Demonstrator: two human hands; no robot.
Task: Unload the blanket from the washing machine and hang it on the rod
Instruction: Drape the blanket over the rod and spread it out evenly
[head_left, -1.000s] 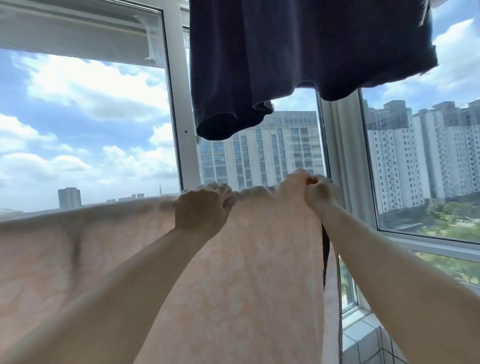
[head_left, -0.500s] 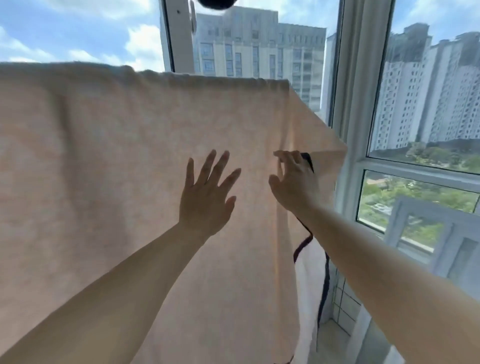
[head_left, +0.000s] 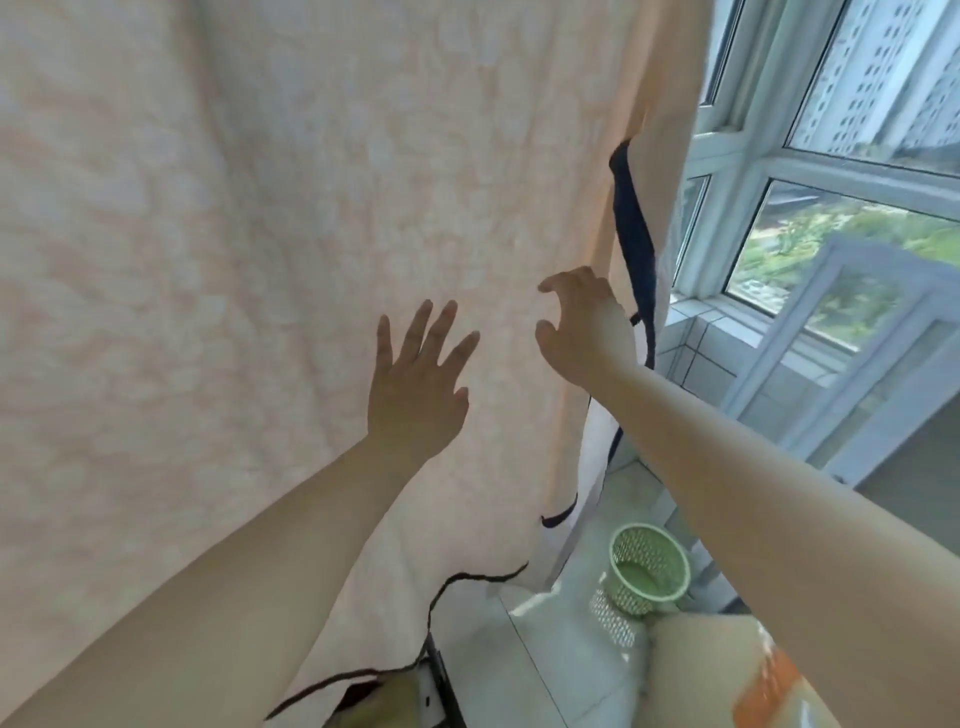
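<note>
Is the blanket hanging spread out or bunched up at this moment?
Spread out: the blanket hangs as a broad flat sheet, dark-trimmed edge at the right. The left hand and right hand grip nothing.

Green mesh basket (head_left: 649, 577) on tiled floor (head_left: 524, 670); white-framed window (head_left: 769, 171) at right.

Blanket (head_left: 249, 270): pale peach, mottled texture, w/ dark trim along edges; is hung vertically in front of window, filling left & centre of view; lower right corner is curled.
</note>
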